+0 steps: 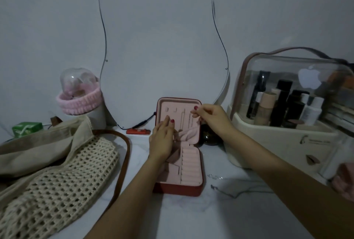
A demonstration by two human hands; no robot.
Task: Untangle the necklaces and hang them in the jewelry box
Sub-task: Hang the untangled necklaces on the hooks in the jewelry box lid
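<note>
The red jewelry box [179,189] lies open at the table's middle, its pink lid [172,104] standing upright at the back. My left hand [162,139] lies flat with straight fingers against the lower left of the lid lining, above the fabric pocket [188,134]. My right hand [208,117] is at the lid's upper right, thumb and fingers pinched together on a thin necklace chain [189,121] that hangs down against the lining. Two more thin necklaces [229,191] lie loose on the table just right of the box.
A woven bag [57,171] with a brown strap fills the left side. A cosmetics organiser [287,124] with bottles stands at the right. Behind the box are a wavy mirror [162,47], a red item [138,131], a dark jar [209,137] and a pink-banded container [80,101].
</note>
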